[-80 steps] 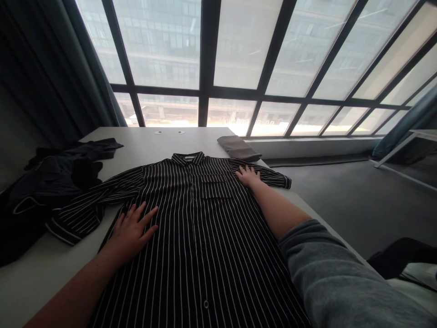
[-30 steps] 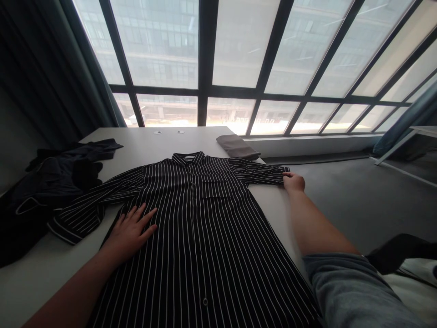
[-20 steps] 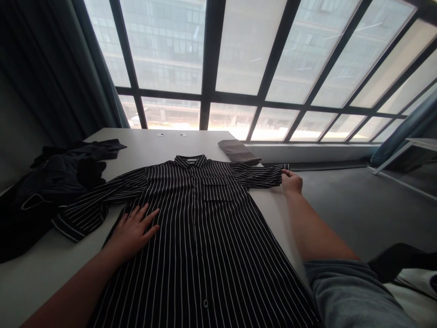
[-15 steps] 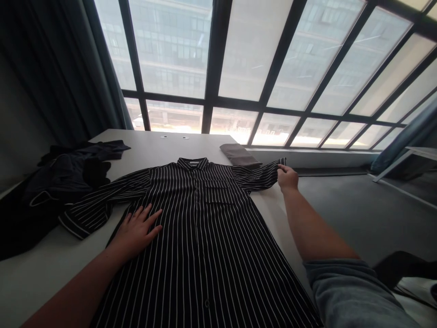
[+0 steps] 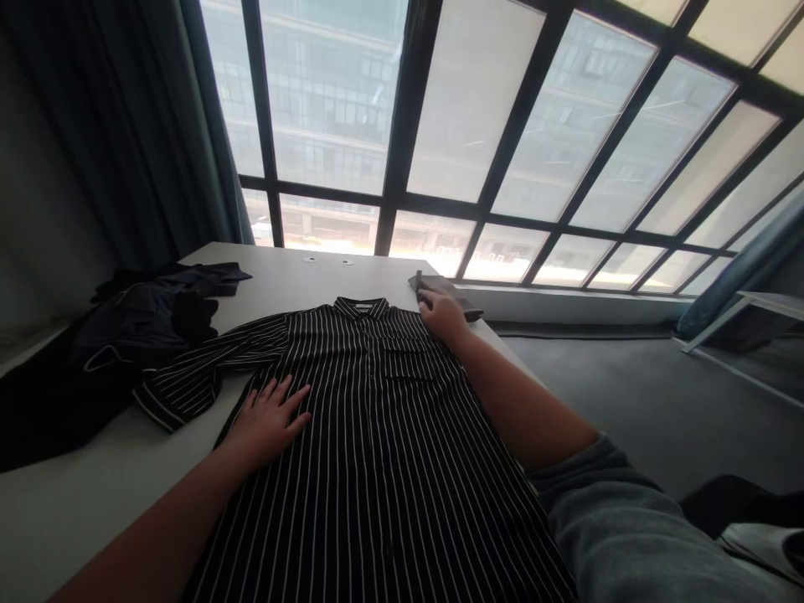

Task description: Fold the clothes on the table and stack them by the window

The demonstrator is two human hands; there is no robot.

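A black shirt with white stripes (image 5: 377, 444) lies spread front up, its collar toward the window. My left hand (image 5: 270, 419) rests flat on the left part of its front, fingers spread. At the shirt's right shoulder, my right hand (image 5: 445, 316) is closed, with a dark bit of the sleeve cuff (image 5: 419, 280) showing at its fingertips. Most of that sleeve is hidden behind the hand and forearm. The left sleeve (image 5: 188, 385) stretches out sideways, bent near the cuff. A folded grey cloth (image 5: 470, 303) lies just beyond my right hand.
Dark clothes (image 5: 144, 327) lie heaped on the left of the white table (image 5: 264, 268). A dark curtain (image 5: 126, 126) hangs at the left, beside large framed windows (image 5: 477, 100). To the right are the grey floor (image 5: 603, 377) and a white-framed table (image 5: 772, 301).
My right hand has moved left and inward with the sleeve end, from beyond the table's right edge to the shirt's shoulder. My left hand stays flat on the shirt. The view has shifted slightly.
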